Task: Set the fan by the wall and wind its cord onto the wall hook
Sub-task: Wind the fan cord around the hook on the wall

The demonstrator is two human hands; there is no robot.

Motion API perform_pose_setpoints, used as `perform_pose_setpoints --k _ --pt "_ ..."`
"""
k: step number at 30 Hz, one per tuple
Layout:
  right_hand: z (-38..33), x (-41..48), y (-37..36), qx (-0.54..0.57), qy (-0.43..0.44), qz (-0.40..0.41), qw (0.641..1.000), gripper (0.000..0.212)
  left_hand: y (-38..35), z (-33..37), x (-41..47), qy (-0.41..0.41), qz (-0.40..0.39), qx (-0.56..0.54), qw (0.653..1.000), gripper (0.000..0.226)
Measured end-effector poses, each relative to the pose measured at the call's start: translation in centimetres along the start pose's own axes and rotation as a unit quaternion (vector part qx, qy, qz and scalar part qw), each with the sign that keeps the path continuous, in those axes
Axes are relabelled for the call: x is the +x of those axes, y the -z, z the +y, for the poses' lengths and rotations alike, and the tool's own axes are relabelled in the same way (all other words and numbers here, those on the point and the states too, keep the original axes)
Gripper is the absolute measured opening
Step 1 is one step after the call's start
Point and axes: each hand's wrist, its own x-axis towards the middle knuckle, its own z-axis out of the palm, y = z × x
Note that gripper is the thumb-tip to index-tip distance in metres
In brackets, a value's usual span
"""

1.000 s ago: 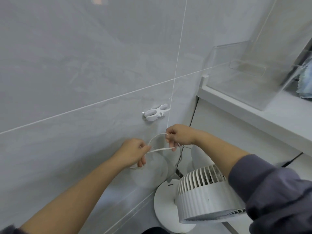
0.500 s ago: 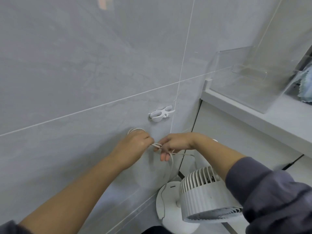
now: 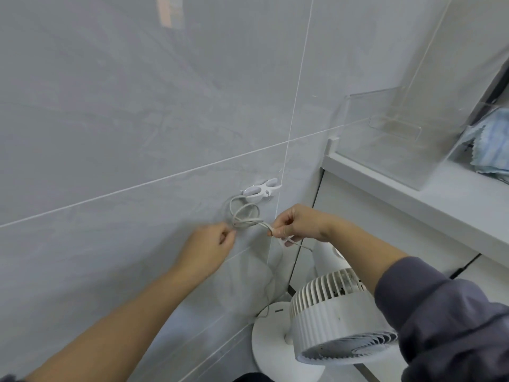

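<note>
Your right hand point(image 3: 298, 224) pinches the fan's white cord point(image 3: 245, 216) between thumb and forefinger, the other fingers curled beneath it, just below and to the right of the white wall hook point(image 3: 261, 190). From that pinch the cord bunches into a couple of loose loops that lie against the grey tiled wall point(image 3: 137, 119). The top of the highest loop reaches the underside of the hook, but you cannot tell whether it is caught on it. Your left hand point(image 3: 209, 244) is at the left end of the loops with its fingers curled in toward the thumb. It is blurred, so whether those fingers grasp the cord or only touch it cannot be told. Below your right hand the cord drops along the wall to the round base of the white table fan point(image 3: 338, 312), which stands on the floor close to the wall, in the corner beside a white cabinet point(image 3: 371, 224). Its grille is tilted upward. On the white shelf point(image 3: 429, 199) above the cabinet sits a clear acrylic box point(image 3: 385, 150), with a pale blue cloth point(image 3: 490, 144) beside it at the right edge.
</note>
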Motion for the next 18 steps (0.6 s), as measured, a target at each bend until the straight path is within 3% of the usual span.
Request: perform_pose_setpoints --k 2,6,11,14,18 --pt "0.2 0.0 -0.3 -0.034 0.011 0.018 0.999 0.017 -1.0 1.6 0.2 0.158 -0.102 -0.190 0.963 0.023" --pt "0.6 0.1 -1.2 -0.119 0.040 0.062 0.990 0.023 -1.0 4.0 1.7 0.246 -0.093 -0.364 0.894 0.020" --pt "0.9 0.0 -2.1 -0.240 0.105 0.101 0.960 0.037 -1.3 3.7 2.6 0.349 -0.148 -0.409 0.830 0.047" --pt "1.2 -0.3 -2.7 -0.303 0.123 0.085 0.941 0.042 -1.8 3.7 3.0 0.395 -0.147 -0.430 0.799 0.033" --pt "1.3 -0.9 -2.7 -0.371 0.106 0.082 0.919 0.047 -2.1 3.4 3.2 0.416 -0.129 -0.433 0.789 0.020"
